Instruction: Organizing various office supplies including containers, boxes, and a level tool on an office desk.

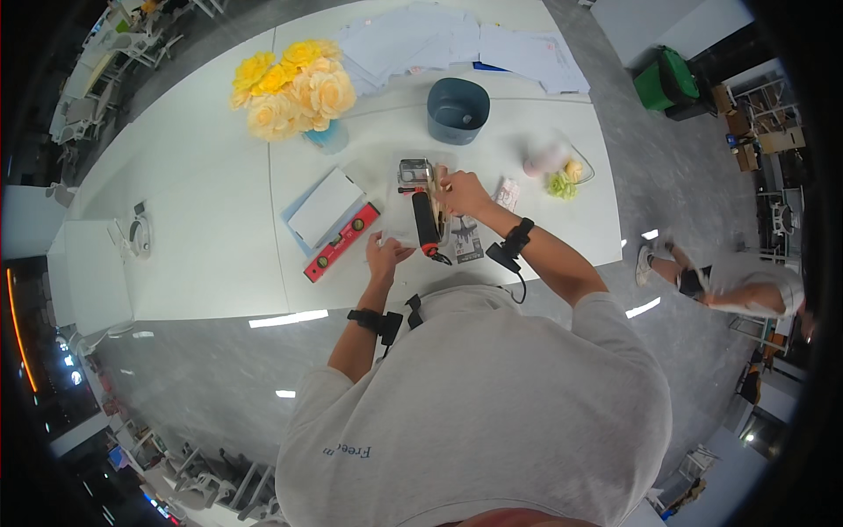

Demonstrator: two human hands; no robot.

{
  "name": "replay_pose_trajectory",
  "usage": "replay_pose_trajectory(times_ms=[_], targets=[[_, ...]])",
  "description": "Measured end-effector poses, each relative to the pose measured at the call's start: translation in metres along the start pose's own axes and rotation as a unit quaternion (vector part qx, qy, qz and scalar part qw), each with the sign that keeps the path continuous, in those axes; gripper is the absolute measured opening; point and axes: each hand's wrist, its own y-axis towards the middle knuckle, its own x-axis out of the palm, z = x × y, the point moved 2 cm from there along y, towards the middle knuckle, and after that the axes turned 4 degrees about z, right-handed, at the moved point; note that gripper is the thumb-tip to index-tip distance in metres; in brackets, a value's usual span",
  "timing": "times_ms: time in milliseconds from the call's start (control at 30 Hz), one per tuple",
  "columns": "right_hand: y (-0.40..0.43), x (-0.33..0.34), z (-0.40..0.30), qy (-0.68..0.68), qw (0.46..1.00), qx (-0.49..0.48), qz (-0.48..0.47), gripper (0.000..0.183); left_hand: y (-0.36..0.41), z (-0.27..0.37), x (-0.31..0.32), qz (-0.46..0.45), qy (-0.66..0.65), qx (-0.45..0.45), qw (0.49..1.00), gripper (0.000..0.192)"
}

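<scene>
A clear plastic box [400,214] lies before me near the table's front edge. In it are a transparent camera housing [415,171], a red-and-black thumbscrew [411,190] and a black hand grip [425,217] with an orange end and a dark wrist strap. Beside the grip lie slim tan pieces [440,174]. My left hand [385,257] holds the box's near left corner. Over the box's right side, the bent fingers of my right hand [464,193] reach the tan pieces; whether they grip one is hidden.
A red spirit level [342,242] and a white box [327,209] lie left. Right are a printed card [468,240] and a patterned packet [507,194]. Beyond stand a dark bin [458,135], a flower vase [327,137] and papers [408,39]. A person [737,290] is at right.
</scene>
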Motion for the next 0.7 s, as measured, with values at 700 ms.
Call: replay_pose_trajectory(times_ms=[700], targets=[[0.117,0.078,0.118,-0.360,0.924,-0.113,0.050,0.039,-0.069,0.014,-0.085,0.248,-0.075,0.024,0.966,0.033]])
